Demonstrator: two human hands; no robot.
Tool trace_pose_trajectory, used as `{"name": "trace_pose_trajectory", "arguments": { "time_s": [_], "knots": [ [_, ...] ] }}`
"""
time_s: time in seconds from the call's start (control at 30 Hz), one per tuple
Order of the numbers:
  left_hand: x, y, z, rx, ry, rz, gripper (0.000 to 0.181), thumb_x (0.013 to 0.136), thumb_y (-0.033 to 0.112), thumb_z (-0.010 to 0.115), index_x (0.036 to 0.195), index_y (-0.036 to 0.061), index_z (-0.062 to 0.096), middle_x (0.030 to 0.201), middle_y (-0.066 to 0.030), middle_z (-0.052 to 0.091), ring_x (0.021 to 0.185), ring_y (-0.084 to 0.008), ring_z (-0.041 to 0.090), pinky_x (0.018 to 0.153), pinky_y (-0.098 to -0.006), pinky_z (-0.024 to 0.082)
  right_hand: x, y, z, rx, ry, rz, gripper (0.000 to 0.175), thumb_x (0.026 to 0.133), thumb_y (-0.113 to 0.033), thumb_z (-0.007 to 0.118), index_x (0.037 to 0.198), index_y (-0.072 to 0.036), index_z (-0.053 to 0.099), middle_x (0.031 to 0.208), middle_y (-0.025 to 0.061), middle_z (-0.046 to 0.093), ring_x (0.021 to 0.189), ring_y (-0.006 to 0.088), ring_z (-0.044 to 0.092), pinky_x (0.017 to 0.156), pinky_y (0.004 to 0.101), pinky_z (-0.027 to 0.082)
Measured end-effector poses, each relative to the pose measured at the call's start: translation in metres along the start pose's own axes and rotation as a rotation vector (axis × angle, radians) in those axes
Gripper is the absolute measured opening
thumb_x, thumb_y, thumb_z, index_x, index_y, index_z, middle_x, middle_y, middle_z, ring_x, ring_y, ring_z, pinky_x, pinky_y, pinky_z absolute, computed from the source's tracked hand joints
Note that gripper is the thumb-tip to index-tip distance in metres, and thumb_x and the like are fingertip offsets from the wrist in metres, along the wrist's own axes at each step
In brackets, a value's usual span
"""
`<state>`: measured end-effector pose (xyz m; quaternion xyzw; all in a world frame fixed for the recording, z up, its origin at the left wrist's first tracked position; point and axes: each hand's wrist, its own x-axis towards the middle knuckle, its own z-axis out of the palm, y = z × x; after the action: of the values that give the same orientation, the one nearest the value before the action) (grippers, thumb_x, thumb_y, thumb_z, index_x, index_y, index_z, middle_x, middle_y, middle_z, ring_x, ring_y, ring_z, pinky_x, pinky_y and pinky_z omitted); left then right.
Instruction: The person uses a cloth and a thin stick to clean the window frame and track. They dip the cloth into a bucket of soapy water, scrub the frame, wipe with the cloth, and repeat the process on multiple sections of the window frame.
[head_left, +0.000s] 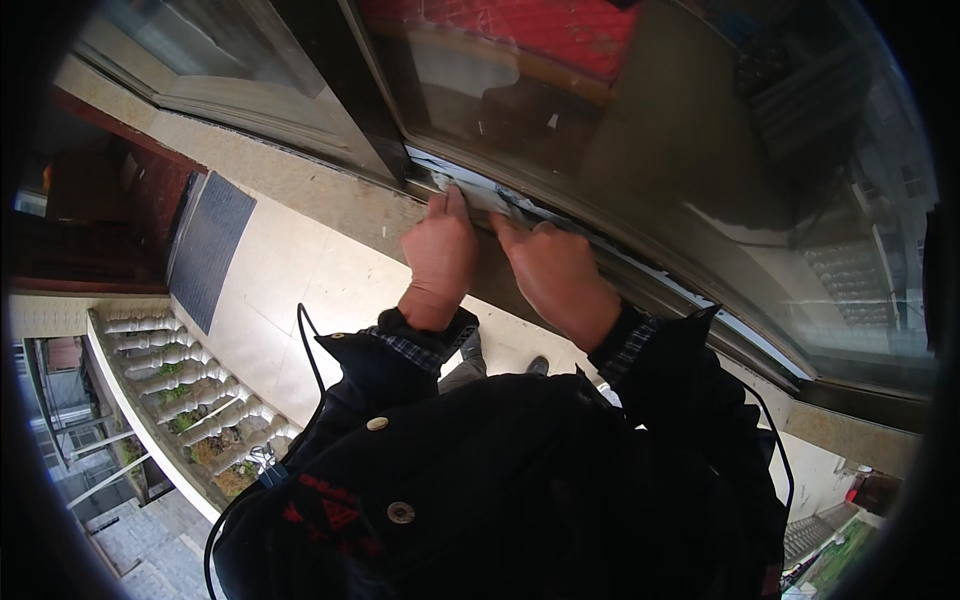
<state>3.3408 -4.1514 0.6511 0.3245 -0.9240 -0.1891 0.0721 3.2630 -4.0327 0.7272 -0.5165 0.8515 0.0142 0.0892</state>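
Note:
A crumpled whitish cloth or tissue (484, 199) lies in the metal track (622, 259) at the foot of a sliding glass window. My left hand (441, 244) presses one end of it with an extended finger, the other fingers curled in. At the opposite end, my right hand (555, 270) has its index finger and thumb side against the cloth. What sits under the curled fingers is hidden. Behind the cloth, a pale strip (461, 171) runs along the bottom of the glass pane (660, 135).
A dark window frame post (345, 90) rises left of my hands. The stone sill (300, 166) borders a tiled balcony floor (281, 259). A grey doormat (210, 247) lies by a doorway, and a balustrade (199, 382) edges the balcony. Black cords (311, 367) hang beside my jacket.

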Motion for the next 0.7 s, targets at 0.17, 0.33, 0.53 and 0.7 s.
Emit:
{"name": "trace_pose_trajectory", "arguments": {
  "time_s": [0.17,0.33,0.53,0.7],
  "knots": [
    [-0.005,0.035,0.01,-0.021,-0.076,0.084,0.024,0.083,0.011,0.054,0.106,0.0068,0.061,0.091,-0.0087,0.065,0.066,-0.0326,0.066,0.056,-0.0427,0.052,-0.03,0.032,-0.001,0.042,-0.052,0.048,0.05,0.081,-0.007,0.055,0.13,-0.017,0.056,0.069,0.0095,0.063,0.062,0.0255,0.065,0.053,0.0377,0.053],
    [-0.031,0.076,0.018,-0.075,-0.099,0.206,0.014,0.081,0.011,0.056,0.094,0.0079,0.059,0.086,-0.0091,0.064,0.064,-0.0312,0.066,0.054,-0.0425,0.052,-0.08,0.062,-0.004,0.025,-0.077,0.091,0.055,0.08,-0.006,0.056,0.132,-0.023,0.056,0.07,0.0104,0.062,0.064,0.028,0.064,0.055,0.04,0.052],
    [-0.067,0.133,0.034,-0.148,-0.234,0.35,0.012,0.079,0.009,0.056,0.091,0.0077,0.058,0.084,-0.0093,0.063,0.064,-0.0302,0.066,0.054,-0.0409,0.052,-0.153,0.107,-0.021,0.03,-0.125,0.124,0.056,0.079,-0.004,0.055,0.131,-0.025,0.056,0.07,0.0126,0.06,0.063,0.0317,0.063,0.056,0.0415,0.052],
    [-0.08,0.15,0.038,-0.537,-0.123,0.315,0.011,0.083,0.009,0.059,0.093,0.0055,0.064,0.087,-0.0133,0.064,0.071,-0.0344,0.066,0.06,-0.0409,0.052,-0.186,0.122,-0.034,0.101,-0.13,0.164,0.056,0.079,0.001,0.054,0.13,-0.022,0.056,0.071,0.0146,0.061,0.065,0.0347,0.062,0.059,0.0422,0.051]
  ]
}}
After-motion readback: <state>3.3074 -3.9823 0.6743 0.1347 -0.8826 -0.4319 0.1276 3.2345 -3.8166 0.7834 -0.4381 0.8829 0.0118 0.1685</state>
